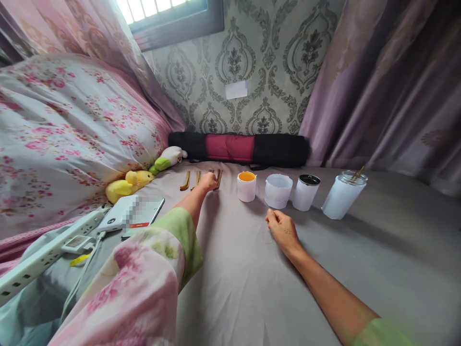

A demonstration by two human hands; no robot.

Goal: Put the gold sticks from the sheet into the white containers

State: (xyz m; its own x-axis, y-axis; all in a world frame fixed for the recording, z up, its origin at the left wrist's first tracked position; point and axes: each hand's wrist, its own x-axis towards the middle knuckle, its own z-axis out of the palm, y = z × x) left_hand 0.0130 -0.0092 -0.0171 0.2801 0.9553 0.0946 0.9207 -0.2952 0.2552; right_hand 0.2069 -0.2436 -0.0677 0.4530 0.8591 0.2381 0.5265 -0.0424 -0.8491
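My left hand (208, 182) reaches out over a row of thin brown bent sticks laid in small bundles on the grey sheet. Its fingers are closed at the bundles; whatever they grip is hidden. One bundle (185, 180) lies to its left, and another (218, 179) is just right of the fingers. My right hand (283, 230) rests on the sheet, fingers curled, with nothing visible in it. Beyond it stand a white-wrapped cup with an orange inside (247, 188), a wider white cup (278, 192) and a white-wrapped can with a dark inside (306, 194).
At the right, a tilted-looking white-wrapped glass jar (340, 197) holds brown sticks. A black and red roll (230, 148) lies along the wall. Plush toys (129, 185), a white box-like device (117, 214) and a power strip (54, 252) sit at the left.
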